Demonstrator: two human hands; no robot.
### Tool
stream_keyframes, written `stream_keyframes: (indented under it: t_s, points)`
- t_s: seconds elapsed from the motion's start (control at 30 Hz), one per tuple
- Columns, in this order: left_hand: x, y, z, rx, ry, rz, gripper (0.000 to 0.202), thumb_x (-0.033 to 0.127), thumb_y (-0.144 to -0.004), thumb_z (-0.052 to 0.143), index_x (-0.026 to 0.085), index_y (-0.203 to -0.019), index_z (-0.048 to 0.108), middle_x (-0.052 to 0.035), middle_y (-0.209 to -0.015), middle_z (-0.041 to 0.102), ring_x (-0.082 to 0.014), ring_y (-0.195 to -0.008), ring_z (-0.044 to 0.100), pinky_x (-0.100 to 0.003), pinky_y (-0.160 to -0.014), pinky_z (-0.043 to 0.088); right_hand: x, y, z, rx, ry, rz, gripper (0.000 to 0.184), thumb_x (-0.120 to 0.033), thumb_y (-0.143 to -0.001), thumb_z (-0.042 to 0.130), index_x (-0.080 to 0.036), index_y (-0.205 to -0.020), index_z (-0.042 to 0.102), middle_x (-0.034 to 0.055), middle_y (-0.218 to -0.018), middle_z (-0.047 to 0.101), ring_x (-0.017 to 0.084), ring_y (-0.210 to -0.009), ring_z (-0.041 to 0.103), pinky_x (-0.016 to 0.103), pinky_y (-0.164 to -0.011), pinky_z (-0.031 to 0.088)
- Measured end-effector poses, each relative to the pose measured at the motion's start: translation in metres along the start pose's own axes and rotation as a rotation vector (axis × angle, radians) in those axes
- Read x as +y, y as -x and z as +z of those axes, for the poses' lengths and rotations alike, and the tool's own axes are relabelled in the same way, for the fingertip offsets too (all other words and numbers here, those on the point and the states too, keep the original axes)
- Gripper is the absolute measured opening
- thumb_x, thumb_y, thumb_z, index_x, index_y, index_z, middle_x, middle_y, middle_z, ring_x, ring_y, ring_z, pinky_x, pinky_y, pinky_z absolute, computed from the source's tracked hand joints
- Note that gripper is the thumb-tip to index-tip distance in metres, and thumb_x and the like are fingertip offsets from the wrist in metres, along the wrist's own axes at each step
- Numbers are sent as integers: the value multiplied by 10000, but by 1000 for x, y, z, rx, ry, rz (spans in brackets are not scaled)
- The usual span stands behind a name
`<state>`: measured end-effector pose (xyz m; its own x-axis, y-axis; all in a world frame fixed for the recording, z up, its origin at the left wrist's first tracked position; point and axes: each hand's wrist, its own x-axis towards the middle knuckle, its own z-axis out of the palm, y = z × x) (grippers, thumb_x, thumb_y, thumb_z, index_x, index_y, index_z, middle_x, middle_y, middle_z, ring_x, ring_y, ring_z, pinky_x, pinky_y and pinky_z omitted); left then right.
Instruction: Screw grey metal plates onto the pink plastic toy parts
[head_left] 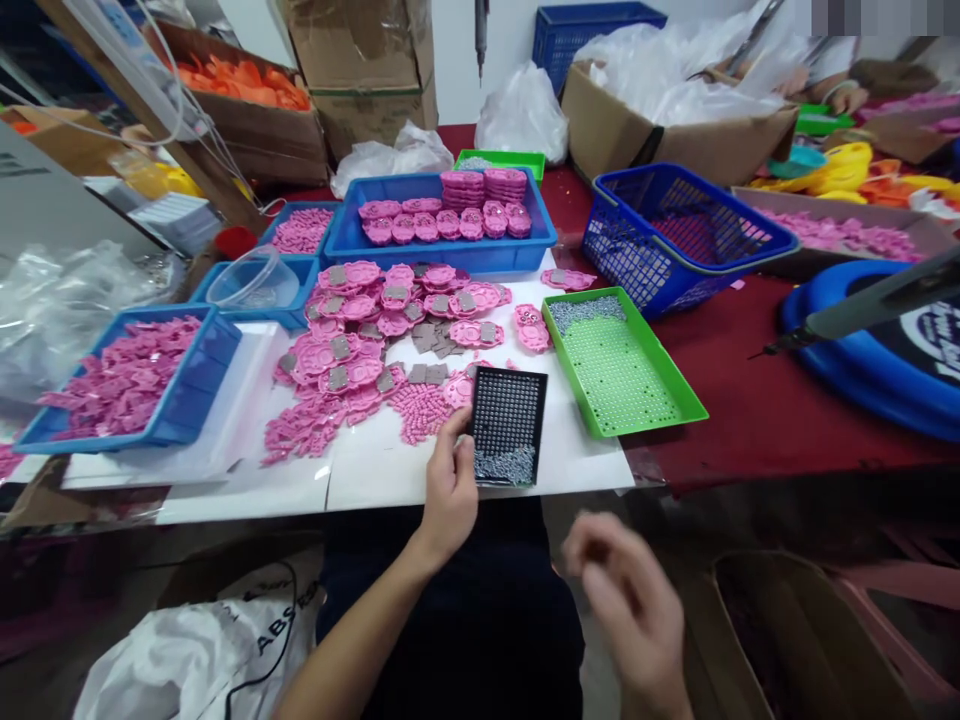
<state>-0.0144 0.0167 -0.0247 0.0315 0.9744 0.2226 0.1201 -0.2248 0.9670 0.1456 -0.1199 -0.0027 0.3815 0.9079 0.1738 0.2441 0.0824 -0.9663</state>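
My left hand point(452, 490) grips the left edge of a small black perforated tray point(508, 405), thumb on its near side. Small grey metal pieces, apparently screws, are heaped at the tray's lower end. The tray is tilted up at the table's front edge. My right hand point(634, 610) is off the table at the lower right, blurred by motion; its fingers are loosely curled, thumb apart, and I see nothing in it. Beyond the black tray lie pink plastic housings point(352, 350), several with grey plates on them, and a pile of small pink parts point(424, 408).
A green perforated tray point(656, 370) with similar metal pieces lies to the right, a blue basket point(637, 245) behind it. Blue bins point(217, 370) of pink parts stand left and at the back. A screwdriver point(862, 310) juts in from the right; another point(481, 40) hangs above.
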Motion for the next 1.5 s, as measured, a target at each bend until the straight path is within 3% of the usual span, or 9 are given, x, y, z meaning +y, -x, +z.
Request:
stream_keyframes:
  t_s: [0.07, 0.23, 0.43, 0.6, 0.73, 0.83, 1.0, 1.23, 1.5]
  points:
    - [4, 9, 7, -50, 28, -8, 362, 370, -1109, 442, 241, -1418, 581, -101, -1443, 637, -232, -1367, 599, -405, -1163, 492, 4, -31, -6, 191, 183, 35, 269, -376, -977, 616, -222, -1183, 696, 30, -898, 678, 129, -753, 622, 274, -701, 560]
    - [11, 27, 29, -116, 58, -13, 377, 350, -1113, 418, 251, -1445, 566, -99, -1449, 641, -239, -1365, 608, -432, -1169, 505, 13, -79, -14, 5, 439, 50, 421, -494, -987, 556, -193, -1262, 662, 64, -916, 727, 161, -729, 668, 297, -664, 567]
    - [9, 39, 51, -84, 89, 3, 391, 316, -1111, 398, 238, -1467, 539, -119, -1462, 628, -250, -1377, 598, -467, -1179, 505, 12, -90, -19, -43, 674, -59, 450, -527, -1007, 485, -189, -1257, 645, 135, -1064, 768, 248, -892, 749, 364, -752, 592]
    - [16, 44, 60, -88, 111, 18, 422, 276, -1108, 401, 274, -1522, 484, -106, -1501, 596, -243, -1410, 572, -454, -1194, 500, 3, -106, -27, -158, 781, -10, 483, -533, -1027, 377, -172, -1246, 610, 150, -1050, 769, 272, -848, 755, 360, -682, 553]
    - [26, 39, 57, -215, 75, 179, 535, 234, -1090, 425, 288, -1618, 357, -127, -1527, 569, -255, -1409, 573, -448, -1181, 523, -6, -134, -46, -202, 828, -33, 487, -549, -1018, 382, -178, -1226, 618, 142, -1000, 766, 274, -853, 747, 351, -686, 541]
    - [22, 28, 49, -266, -39, 383, 598, 182, -1064, 441, 217, -1644, 301, -186, -1462, 603, -280, -1373, 604, -453, -1131, 566, -13, -167, -70, -261, 861, -74, 510, -584, -1009, 418, -166, -1210, 631, 153, -962, 760, 250, -802, 733, 339, -686, 530]
    - [0, 3, 25, -342, -428, 677, 518, 53, -971, 441, 84, -1483, 513, -236, -1348, 669, -363, -1433, 544, -567, -1169, 504, -24, -231, -104, -375, 959, -57, 549, -618, -1011, 400, -144, -1144, 646, 158, -888, 741, 216, -725, 688, 348, -668, 481]
    - [-4, -10, 9, -370, -871, 741, 331, 113, -998, 512, 49, -1290, 654, -201, -1434, 642, -371, -1418, 555, -557, -1200, 468, -27, -284, -118, -550, 1098, -71, 471, -558, -986, 410, -216, -1210, 643, 114, -996, 774, 265, -798, 714, 372, -727, 541]
    - [-14, -2, 9, -361, -894, 751, 318, 146, -1011, 521, 46, -1277, 662, -200, -1416, 658, -340, -1375, 603, -489, -1171, 503, -4, -307, -125, -667, 1285, -148, 550, -591, -1011, 328, -253, -1306, 646, 106, -1058, 772, 272, -845, 720, 379, -740, 523]
